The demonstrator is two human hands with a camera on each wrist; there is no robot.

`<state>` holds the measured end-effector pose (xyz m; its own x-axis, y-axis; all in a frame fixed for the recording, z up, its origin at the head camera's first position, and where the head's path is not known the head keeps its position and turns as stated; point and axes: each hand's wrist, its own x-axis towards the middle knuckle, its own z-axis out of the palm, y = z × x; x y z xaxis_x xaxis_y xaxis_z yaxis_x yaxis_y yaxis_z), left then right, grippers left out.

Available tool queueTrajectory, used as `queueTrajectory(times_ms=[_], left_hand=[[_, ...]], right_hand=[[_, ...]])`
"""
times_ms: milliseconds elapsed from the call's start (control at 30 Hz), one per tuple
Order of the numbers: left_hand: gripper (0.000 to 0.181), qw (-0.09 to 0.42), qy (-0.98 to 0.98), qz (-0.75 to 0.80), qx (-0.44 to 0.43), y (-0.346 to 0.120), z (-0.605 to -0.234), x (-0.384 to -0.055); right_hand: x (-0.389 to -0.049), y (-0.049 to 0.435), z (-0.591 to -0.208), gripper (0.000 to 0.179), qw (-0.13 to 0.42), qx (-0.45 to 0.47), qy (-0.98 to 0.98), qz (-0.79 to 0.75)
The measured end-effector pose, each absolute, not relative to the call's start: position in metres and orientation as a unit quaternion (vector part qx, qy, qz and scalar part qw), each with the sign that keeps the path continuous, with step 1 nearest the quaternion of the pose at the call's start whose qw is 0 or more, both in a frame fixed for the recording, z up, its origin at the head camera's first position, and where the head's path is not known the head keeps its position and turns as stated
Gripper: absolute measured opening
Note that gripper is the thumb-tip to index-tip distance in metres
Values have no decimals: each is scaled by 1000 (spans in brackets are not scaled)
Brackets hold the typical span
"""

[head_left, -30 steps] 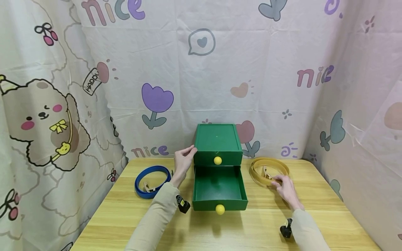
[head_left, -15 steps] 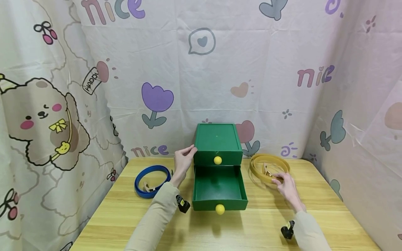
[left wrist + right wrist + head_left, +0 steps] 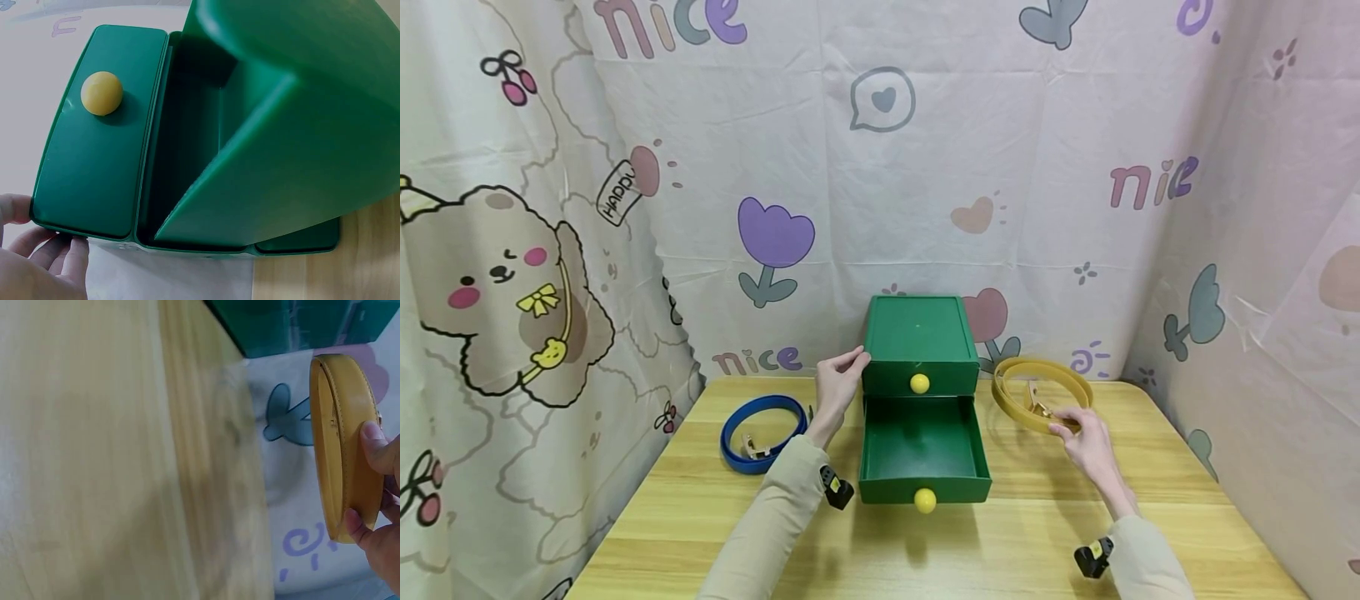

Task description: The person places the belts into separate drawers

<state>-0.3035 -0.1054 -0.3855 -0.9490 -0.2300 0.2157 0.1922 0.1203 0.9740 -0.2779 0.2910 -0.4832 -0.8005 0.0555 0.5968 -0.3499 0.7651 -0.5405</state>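
Note:
A green drawer box point(image 3: 917, 329) with yellow knobs stands at the table's back. Its lower drawer point(image 3: 887, 492) is pulled out, with nothing visible inside, while the upper drawer point(image 3: 887, 379) is closed. My left hand point(image 3: 837, 390) grips the box's upper left front corner, as the left wrist view also shows. To the right of the box, my right hand point(image 3: 1090, 443) pinches the near edge of a coiled yellow belt point(image 3: 357, 394) between thumb and fingers. The belt is raised off the table and has a gold-coloured buckle point(image 3: 1039, 406).
A coiled blue belt point(image 3: 727, 437) with a metal buckle lies on the wooden table point(image 3: 655, 517), left of my left forearm. Patterned cloth point(image 3: 880, 208) hangs behind the table and on both sides.
My right hand has lifted the yellow belt from the table and shifted slightly to the right. My left hand and the drawer box have stayed put.

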Motion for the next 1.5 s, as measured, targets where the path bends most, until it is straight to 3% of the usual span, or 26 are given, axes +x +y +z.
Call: queueTrajectory(times_ms=[867,1500], left_hand=[[34,158,-732,-662,21,-104,-384,-303],[34,157,-737,-657,18,-105,-383,-300]], right_hand=[[-230,278,-442,22,360,140,-837,387],[-200,295,-417,35,342,252,-783,455]])
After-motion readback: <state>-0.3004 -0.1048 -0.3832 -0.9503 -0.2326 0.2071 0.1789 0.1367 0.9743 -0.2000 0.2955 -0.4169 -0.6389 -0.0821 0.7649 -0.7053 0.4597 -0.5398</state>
